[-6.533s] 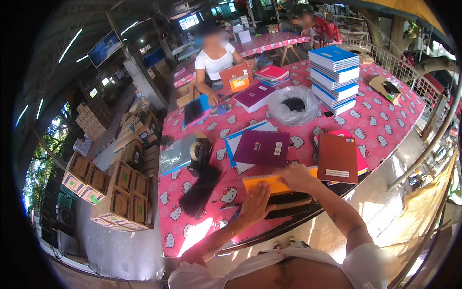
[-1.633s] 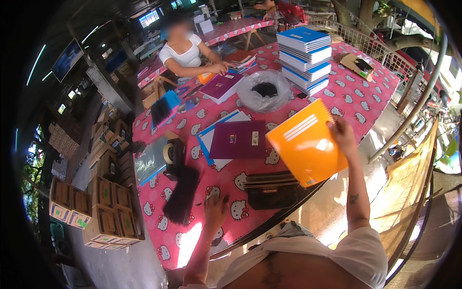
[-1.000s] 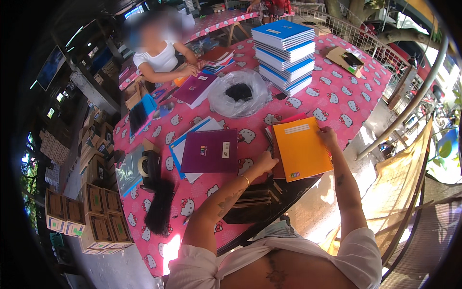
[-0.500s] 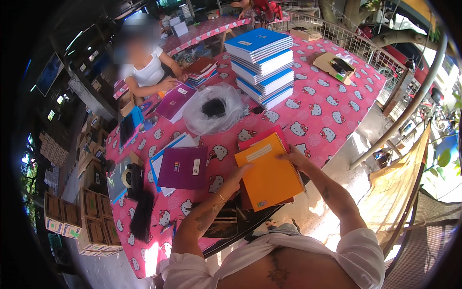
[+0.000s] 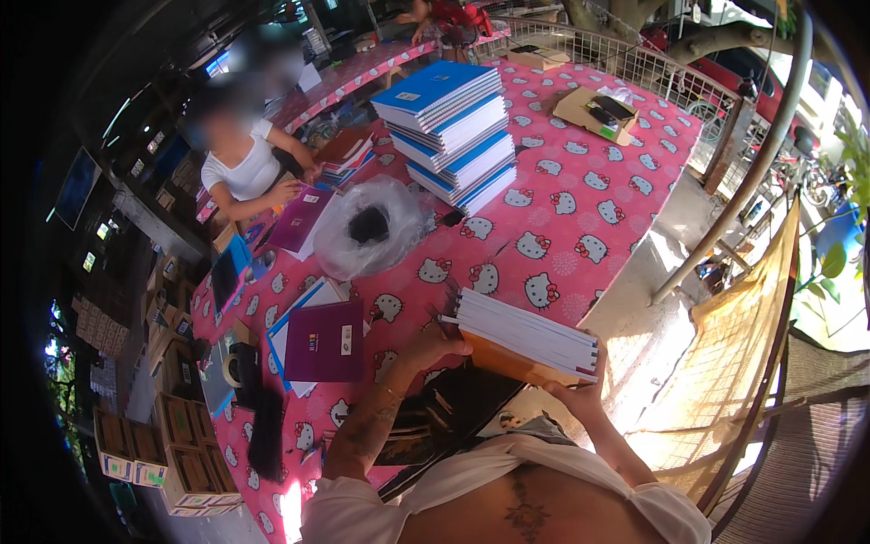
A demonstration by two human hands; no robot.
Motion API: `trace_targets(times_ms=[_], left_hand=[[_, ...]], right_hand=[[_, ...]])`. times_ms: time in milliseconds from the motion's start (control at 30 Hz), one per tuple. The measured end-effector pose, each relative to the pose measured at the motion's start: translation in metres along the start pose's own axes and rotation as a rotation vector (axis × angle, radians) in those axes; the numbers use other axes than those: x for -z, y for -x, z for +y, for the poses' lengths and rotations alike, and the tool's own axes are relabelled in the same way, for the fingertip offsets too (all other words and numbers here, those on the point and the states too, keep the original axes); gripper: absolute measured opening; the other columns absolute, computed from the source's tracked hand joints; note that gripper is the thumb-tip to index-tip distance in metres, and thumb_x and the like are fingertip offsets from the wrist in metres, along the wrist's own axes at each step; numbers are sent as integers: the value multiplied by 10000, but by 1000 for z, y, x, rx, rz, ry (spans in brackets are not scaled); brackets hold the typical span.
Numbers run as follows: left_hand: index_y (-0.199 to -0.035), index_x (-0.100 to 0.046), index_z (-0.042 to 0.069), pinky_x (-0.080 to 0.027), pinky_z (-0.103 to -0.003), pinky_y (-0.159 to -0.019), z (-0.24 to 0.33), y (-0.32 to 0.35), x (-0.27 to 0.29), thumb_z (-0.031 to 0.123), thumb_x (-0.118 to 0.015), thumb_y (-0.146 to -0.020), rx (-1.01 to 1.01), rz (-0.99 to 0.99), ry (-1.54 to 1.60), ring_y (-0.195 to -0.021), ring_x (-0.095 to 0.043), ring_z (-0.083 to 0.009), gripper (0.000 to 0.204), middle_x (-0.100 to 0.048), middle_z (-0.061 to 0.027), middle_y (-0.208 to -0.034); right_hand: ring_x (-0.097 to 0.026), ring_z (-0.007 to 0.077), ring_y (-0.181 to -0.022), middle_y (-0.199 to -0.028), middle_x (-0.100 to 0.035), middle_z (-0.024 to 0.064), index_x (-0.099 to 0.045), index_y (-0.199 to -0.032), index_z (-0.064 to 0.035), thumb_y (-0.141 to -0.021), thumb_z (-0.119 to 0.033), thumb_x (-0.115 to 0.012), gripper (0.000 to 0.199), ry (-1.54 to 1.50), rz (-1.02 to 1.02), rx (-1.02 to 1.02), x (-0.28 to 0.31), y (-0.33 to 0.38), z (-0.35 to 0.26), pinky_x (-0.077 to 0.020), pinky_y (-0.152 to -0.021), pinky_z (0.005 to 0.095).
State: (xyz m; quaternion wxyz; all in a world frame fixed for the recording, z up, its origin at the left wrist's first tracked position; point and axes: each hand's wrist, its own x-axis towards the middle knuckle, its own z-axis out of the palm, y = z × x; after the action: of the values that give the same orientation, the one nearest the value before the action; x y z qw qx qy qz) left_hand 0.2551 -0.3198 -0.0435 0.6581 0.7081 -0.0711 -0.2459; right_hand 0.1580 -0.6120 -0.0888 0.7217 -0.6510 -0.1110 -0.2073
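A stack of spiral notebooks (image 5: 527, 334) is tipped up in front of me, with its white page edges upward and an orange cover on the side nearest me. My left hand (image 5: 433, 344) is closed on the stack's left end. My right hand (image 5: 583, 392) grips its right end from below, partly hidden by the stack. Left of my left hand lies a purple notebook (image 5: 324, 342) on top of blue and white sheets or covers.
Blue-covered spiral notebooks (image 5: 453, 136) rise in a tall pile beyond. A clear plastic bag (image 5: 331, 238) with something black inside lies mid-table. A tape dispenser (image 5: 237, 367) and black strands (image 5: 265, 435) sit at left. Another person (image 5: 243, 163) handles a purple notebook across the pink table.
The orange-topped notebooks lay nearly flat in my hands; now they are tilted up on edge, page edges showing. My right hand has moved down to the lower right corner. The view has shifted.
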Motion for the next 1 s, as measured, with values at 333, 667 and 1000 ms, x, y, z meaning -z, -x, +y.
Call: trace_targets(times_ms=[333, 667, 1000], left_hand=[[-1001, -671, 36, -524, -291, -746, -46, -19, 0, 46, -745, -773, -182, -54, 238, -796, -625, -120, 240, -663, -21, -879], [-1132, -621, 38, -473, -273, -653, -23, -24, -15, 121, -695, -809, -237, 337, 362, -837, -619, -111, 341, -651, -38, -970], [-1272, -586, 21, -612, -352, -670, -60, -22, 44, 298, -789, -852, 74, 436, 373, -876, -715, -195, 544, -690, -81, -1082]], right_hand=[[-518, 225, -1178, -1244, -465, 115, -283, -1360, -45, -692, -195, -932, 944, 298, 8, 143, 9, -17, 20, -457, -976, 384], [-648, 261, -1067, -1186, -625, 174, -416, -1263, -7, -772, -244, -882, 718, 57, -148, -179, -21, -90, 3, -526, -907, 382], [-681, 234, -1034, -1174, -676, 159, -561, -1303, 64, -866, -462, -774, 717, -108, -831, -752, -96, -230, 154, -577, -820, 363]])
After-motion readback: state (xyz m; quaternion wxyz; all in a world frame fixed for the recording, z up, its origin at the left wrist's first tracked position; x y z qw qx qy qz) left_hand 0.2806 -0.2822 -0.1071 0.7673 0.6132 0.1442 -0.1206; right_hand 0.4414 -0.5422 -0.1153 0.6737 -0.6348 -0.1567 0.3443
